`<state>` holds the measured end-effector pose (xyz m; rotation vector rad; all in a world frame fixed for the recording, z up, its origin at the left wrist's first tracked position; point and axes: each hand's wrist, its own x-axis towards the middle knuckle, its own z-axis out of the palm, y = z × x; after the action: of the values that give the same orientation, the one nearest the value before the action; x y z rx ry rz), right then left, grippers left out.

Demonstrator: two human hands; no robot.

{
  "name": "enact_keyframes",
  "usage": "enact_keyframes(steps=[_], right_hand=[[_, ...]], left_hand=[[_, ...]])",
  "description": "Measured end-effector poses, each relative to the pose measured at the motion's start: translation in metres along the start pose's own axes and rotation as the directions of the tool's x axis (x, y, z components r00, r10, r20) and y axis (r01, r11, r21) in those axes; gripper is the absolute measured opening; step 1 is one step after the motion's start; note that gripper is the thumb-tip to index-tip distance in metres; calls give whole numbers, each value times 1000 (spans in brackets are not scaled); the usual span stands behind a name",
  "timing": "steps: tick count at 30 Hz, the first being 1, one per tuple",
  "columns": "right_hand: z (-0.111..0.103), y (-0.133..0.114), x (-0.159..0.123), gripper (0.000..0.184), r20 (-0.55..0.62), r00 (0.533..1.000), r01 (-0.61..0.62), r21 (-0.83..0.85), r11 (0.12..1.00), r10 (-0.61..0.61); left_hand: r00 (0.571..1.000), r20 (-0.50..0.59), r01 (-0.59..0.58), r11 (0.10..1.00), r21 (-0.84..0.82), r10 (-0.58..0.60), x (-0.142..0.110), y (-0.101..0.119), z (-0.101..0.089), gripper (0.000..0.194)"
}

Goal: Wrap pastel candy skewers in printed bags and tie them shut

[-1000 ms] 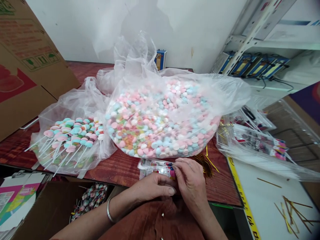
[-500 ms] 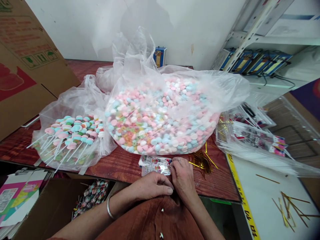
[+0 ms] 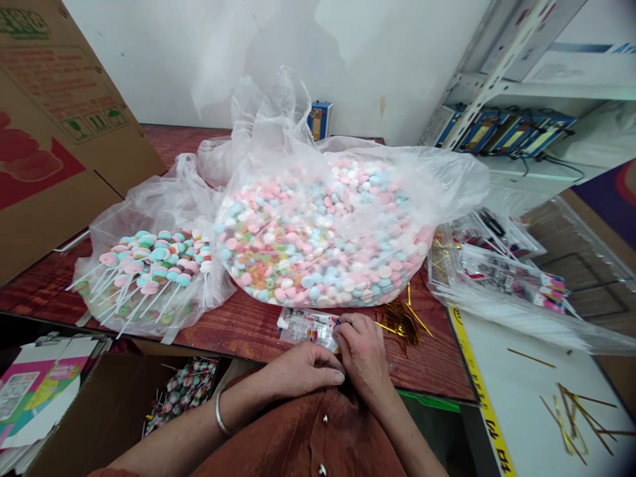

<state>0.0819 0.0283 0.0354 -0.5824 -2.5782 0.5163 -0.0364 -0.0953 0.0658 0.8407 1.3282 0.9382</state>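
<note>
Small printed clear plastic bags [image 3: 305, 326] lie flat by the table's front edge. My right hand [image 3: 365, 346] has its fingers curled over their right end. Just in front of the bags is my left hand [image 3: 303, 368], its thumb held apart from loosely bent fingers and nothing visible in it. Some fingertips are hidden. Behind my hands sits a big translucent sack [image 3: 322, 252] full of pastel candies. To its left, lollipops [image 3: 159, 255] on white sticks lie on another plastic bag [image 3: 134, 209]. Gold twist ties [image 3: 402, 321] are piled beside my right hand.
A cardboard box [image 3: 59, 159] stands at the left. Below the table edge, an open carton [image 3: 114, 404] holds wrapped lollipops [image 3: 181, 391]. Bundled plastic packaging [image 3: 511, 285] lies to the right, near loose gold ties [image 3: 571, 411]. A metal shelf [image 3: 571, 86] rises behind.
The camera view has shifted slightly. Both hands stay almost in place, and the glare on the small plastic bags has changed.
</note>
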Motion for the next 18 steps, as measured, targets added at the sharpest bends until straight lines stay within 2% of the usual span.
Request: enact_keyframes(steps=[2, 5, 7, 8, 9, 11, 13, 14, 16, 17, 18], right_hand=[[-9, -2, 0, 20, -54, 998, 24, 42, 999, -22], [-34, -5, 4, 15, -133, 989, 79, 156, 985, -58], [-55, -9, 11, 13, -137, 987, 114, 209, 971, -86], [-64, -10, 15, 14, -126, 987, 128, 222, 967, -101], [-72, -12, 18, 15, -109, 987, 139, 231, 963, -116], [-82, -16, 25, 15, -76, 991, 124, 277, 953, -107], [-83, -20, 31, 12, -77, 996, 1, 410, 912, 34], [-81, -23, 32, 19, -75, 986, -88, 514, 853, 147], [-72, -28, 35, 41, 5, 936, -245, 731, 637, 353], [-67, -31, 36, 44, 70, 913, -289, 808, 514, 403], [-63, -33, 36, 38, 126, 900, -312, 855, 415, 416]], left_hand=[[1000, 17, -15, 999, -46, 16, -1, -2, 0, 24], [999, 46, -11, 959, -282, 25, -1, -6, 1, 39], [998, -44, -49, 885, -464, 32, -1, -6, 3, 49], [990, -127, -113, 843, -527, 53, -1, -3, 4, 49], [970, -228, -204, 804, -558, 88, -1, 1, 5, 45], [884, -438, -402, 740, -539, 162, 0, 15, 6, 34], [786, -589, -532, 690, -490, 188, 1, 31, 6, 24], [751, -634, -568, 669, -480, 183, 2, 39, 6, 21], [722, -675, -603, 619, -503, 154, 5, 52, 6, 23], [721, -679, -609, 594, -526, 138, 6, 56, 7, 25], [725, -678, -608, 577, -546, 123, 8, 60, 7, 27]])
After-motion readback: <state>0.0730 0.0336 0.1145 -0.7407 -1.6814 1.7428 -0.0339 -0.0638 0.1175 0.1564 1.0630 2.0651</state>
